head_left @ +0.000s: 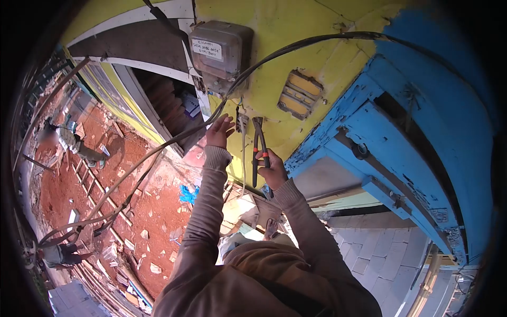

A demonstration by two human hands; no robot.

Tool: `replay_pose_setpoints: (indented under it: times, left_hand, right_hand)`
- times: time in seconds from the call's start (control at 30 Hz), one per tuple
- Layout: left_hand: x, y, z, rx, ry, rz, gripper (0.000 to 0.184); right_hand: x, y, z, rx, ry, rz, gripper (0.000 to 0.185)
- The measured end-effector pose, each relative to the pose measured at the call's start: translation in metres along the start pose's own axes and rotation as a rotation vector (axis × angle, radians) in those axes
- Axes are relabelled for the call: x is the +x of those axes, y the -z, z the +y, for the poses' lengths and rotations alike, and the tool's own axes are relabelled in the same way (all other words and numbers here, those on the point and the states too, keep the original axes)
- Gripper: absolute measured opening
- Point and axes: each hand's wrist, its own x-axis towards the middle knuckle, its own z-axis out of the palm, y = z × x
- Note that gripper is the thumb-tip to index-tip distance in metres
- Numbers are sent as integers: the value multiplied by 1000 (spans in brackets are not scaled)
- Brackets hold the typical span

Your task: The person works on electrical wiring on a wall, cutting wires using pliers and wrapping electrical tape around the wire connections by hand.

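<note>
My right hand [273,170] is closed on the dark handles of pliers [257,148] with red bands, their jaws pointing up against the yellow wall [269,58]. My left hand [219,132] is raised beside the thick black cable [280,51], its fingers apart and slightly curled; any thin wire between them is too small to make out. Above the hands, an electric meter box [222,50] with a handwritten label is fixed to the wall. A thin pale cable [243,153] hangs down between my hands.
A vent block [300,95] sits in the wall. Blue weathered boards [385,142] stand at the right. Below left, a bamboo ladder [100,190] lies on red soil with rubble. Two people [79,145] are down there. Grey roof tiles [375,251] lie below right.
</note>
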Motion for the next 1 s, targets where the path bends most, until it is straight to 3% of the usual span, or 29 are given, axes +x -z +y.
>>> replay_pose_setpoints:
  times: [0.1, 0.17, 0.23, 0.27, 0.3, 0.33, 0.37, 0.43, 0.5, 0.53, 0.63, 0.67, 0.73, 0.77, 0.8, 0.87, 1.0]
  left_hand:
    - [-34, 53, -60, 55, 117, 57, 33]
    - [-79, 91, -102, 227, 385, 107, 35]
    - [-131, 142, -155, 404, 597, 86, 33]
    - [-159, 168, -179, 495, 696, 45, 32]
    - [-183, 187, -191, 543, 813, 37, 33]
    - [-218, 211, -195, 478, 793, -16, 36]
    - [-218, 248, -217, 548, 849, -174, 39]
    - [-227, 273, -223, 711, 922, -282, 38]
    - [-215, 260, -225, 904, 913, -341, 36]
    - [-202, 247, -228, 986, 863, -372, 36]
    - [-162, 179, -207, 1124, 525, -442, 34]
    - [-158, 142, -181, 1139, 310, -455, 32]
    - [-163, 44, -107, 1172, 31, -555, 34]
    - [-156, 24, -113, 1105, -8, -557, 36]
    - [-162, -22, -83, 1081, -80, -595, 37]
    - [-170, -88, -59, 1034, -583, -665, 45]
    - [-177, -192, -19, 968, -1062, -616, 57]
  right_hand:
    - [-66, 24, -21, 137, -110, -41, 34]
    - [-113, 47, -26, 329, -178, -55, 34]
    - [-163, 79, -45, 174, -187, 18, 38]
    - [-188, 92, -59, 8, -233, 135, 42]
    - [-209, 115, -48, -419, 47, 184, 43]
    - [-236, 132, -73, -642, 18, 252, 42]
    - [-253, 147, -75, -704, 73, 407, 42]
    - [-276, 180, -93, -1013, 50, 658, 51]
    - [-291, 224, -112, -1430, 123, 611, 64]
    - [-295, 254, -108, -1662, 276, 598, 57]
    - [-293, 295, -134, -1969, 327, 598, 56]
    - [-291, 309, -135, -2031, 316, 585, 57]
    - [-284, 327, -140, -2007, 218, 551, 58]
    - [-279, 338, -138, -2092, 259, 557, 58]
    - [-267, 342, -141, -2059, 432, 596, 58]
    - [-259, 357, -133, -2096, 408, 590, 59]
    - [-250, 360, -125, -2204, 538, 643, 46]
